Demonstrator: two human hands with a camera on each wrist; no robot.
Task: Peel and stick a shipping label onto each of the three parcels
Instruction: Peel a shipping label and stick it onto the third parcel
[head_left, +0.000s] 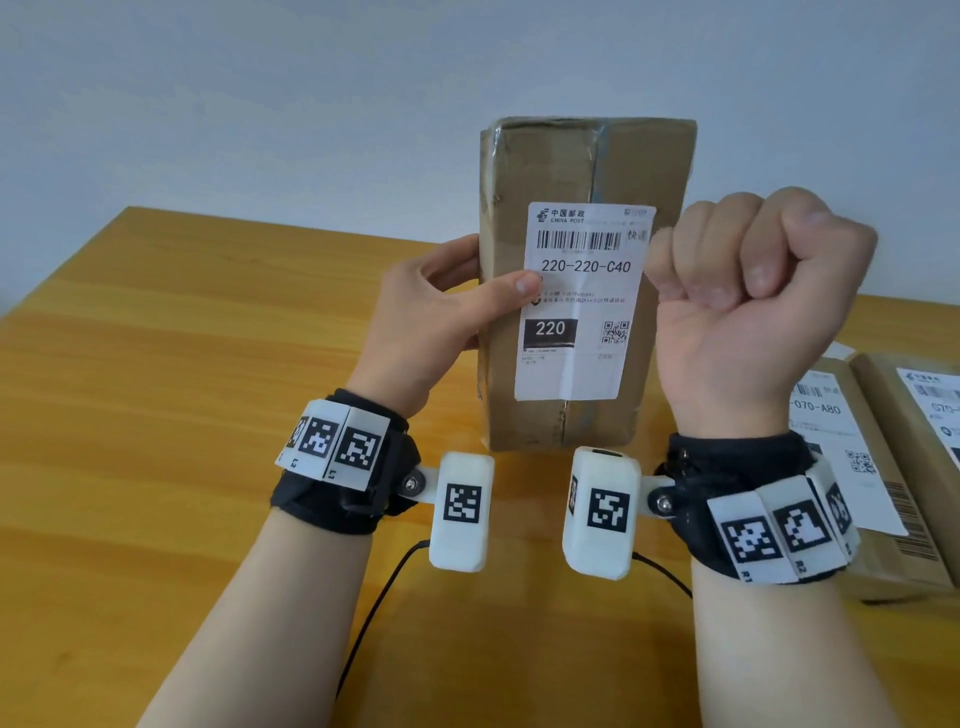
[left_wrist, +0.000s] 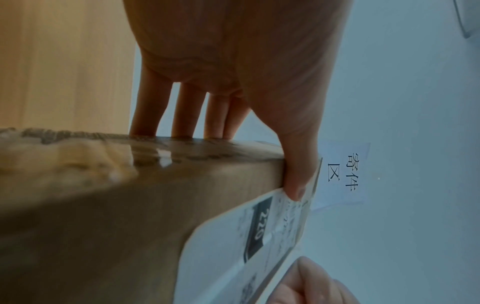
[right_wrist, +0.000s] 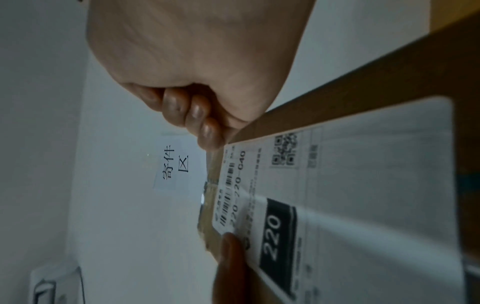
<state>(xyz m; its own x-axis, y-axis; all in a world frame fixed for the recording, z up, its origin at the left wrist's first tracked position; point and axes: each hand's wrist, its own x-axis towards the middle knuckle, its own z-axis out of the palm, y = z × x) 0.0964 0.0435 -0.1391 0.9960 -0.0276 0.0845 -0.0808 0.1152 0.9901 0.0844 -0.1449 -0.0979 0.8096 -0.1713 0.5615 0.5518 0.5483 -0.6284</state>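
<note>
Three cardboard parcels are in sight on the wooden table (head_left: 156, 441), and the one being worked on stands upright on its end in the middle. Starting at the left, the left hand (head_left: 431, 317) holds this upright parcel (head_left: 582, 171) by its left side: the thumb (head_left: 511, 285) lies across the front, its tip pressing the left edge of the white shipping label (head_left: 576, 332), while the four fingers (left_wrist: 187, 111) reach round behind the box, as the left wrist view shows. So this grip is clamped on the parcel. The label, printed 220-220-C40 with a black block reading 220, lies on the front face and looks mostly stuck down; near the thumb its edge stands a little proud of the cardboard. Just to its right, the right hand (head_left: 753, 291) is balled into a fist, fingers curled into the palm, with the little-finger side against the label's right edge; whether it presses there I cannot tell. Farther right, two more parcels (head_left: 883, 467) lie flat on the table, side by side, each already bearing a white label on top. Behind everything, a paper sign (right_wrist: 174, 164) with printed characters is fixed to the pale wall.
</note>
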